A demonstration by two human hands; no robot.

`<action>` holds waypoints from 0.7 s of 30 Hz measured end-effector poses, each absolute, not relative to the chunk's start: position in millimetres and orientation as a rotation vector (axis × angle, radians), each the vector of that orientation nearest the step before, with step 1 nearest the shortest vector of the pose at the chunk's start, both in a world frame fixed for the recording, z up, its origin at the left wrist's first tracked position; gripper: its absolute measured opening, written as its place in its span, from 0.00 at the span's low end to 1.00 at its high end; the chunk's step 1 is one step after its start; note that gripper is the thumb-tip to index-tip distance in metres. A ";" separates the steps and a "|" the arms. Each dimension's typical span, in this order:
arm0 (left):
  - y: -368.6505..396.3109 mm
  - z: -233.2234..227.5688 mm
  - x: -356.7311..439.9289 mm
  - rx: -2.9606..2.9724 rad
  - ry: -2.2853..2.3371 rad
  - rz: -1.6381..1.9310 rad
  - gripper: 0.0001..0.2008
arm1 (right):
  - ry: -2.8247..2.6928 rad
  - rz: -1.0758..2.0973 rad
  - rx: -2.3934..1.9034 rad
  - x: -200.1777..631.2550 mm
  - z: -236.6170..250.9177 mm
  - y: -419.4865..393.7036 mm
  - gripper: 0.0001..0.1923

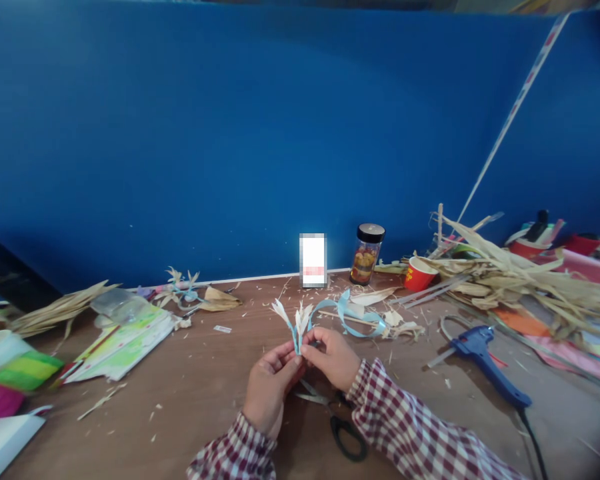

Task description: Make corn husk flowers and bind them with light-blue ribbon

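Between my two hands stands a small corn-husk flower with white frayed tips and light blue stems. My left hand is closed, pinching the stems near their base. From the other side my right hand is closed with thumb and finger on the blue part. A light blue ribbon curls on the table just beyond my right hand; whether it joins the stems is hidden by the fingers. Under my hands lie scissors with black handles, their blades partly covered.
Dry husks are heaped at the right, near a red paper cup and a blue glue gun with a cord. A black-lidded jar stands by the blue wall. Painted paper and husk flowers lie left.
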State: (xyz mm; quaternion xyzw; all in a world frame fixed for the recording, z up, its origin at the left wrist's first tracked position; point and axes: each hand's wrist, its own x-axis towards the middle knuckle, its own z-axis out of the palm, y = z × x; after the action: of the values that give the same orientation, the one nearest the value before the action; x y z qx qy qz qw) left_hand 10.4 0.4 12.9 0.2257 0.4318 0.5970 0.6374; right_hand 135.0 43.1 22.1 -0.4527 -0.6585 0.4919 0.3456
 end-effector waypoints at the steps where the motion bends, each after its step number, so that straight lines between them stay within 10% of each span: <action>1: 0.7 13.2 10.3 0.516 0.984 1.367 0.17 | -1.704 1.285 -1.168 134.8 22.7 43.1 0.04; 21: -1.9 14.1 10.8 0.541 1.007 1.370 0.16 | -1.734 1.236 -1.208 135.6 20.3 41.3 0.02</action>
State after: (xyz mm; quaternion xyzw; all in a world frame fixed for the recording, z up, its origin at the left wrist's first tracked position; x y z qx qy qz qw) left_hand 10.8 -1.9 14.1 0.2360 0.4392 0.5976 0.6279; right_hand 135.6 41.3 20.3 -0.4640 -0.6661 0.4747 0.3401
